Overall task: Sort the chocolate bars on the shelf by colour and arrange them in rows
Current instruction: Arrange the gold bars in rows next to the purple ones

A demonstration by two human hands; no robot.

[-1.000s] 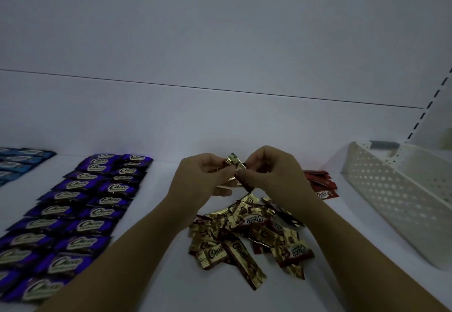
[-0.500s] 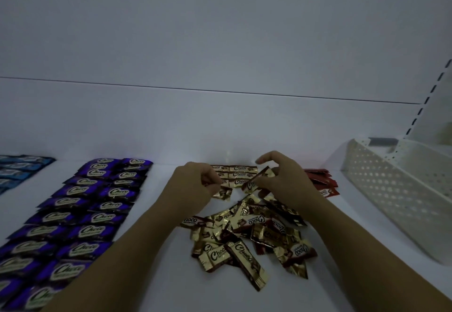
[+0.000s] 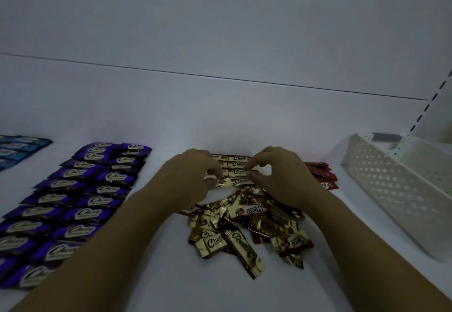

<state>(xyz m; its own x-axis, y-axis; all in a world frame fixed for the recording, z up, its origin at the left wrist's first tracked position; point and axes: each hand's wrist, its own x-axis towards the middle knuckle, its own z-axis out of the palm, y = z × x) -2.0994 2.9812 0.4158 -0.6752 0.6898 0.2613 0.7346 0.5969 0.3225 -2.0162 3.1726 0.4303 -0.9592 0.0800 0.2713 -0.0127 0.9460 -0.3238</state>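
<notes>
Both hands are coming down since half a second ago: my right hand [image 3: 281,179] is no longer lifting a bar clear of the heap, and my left hand [image 3: 193,177] is sliding forward beside it. Both are now working low over the gold rows [image 3: 238,164] I am building at the back of the shelf [image 3: 151,275].

My left fingers are curling onto the nearest bar of the left column. Whether they are pinching it or only nudging it straight, I cannot tell. My right thumb and forefinger are bending into a loose ring beside the right column, and I cannot tell if they are gripping anything.

These bars are feeling, I judge, light and thin, with slick, crinkly foil. I am expecting them to skid if pushed flat, so pinching a crimped end or the two long edges looks safest. Bending one might snap the chocolate.

Just in front, the unsorted gold pile [image 3: 244,228] is lying in a jumble between my forearms. Red bars [image 3: 322,174] are sitting beside my right hand, purple rows [image 3: 85,189] are running along to the left with blue bars [image 3: 17,150] beyond them, and a white perforated basket [image 3: 391,189] is standing at the far right.
</notes>
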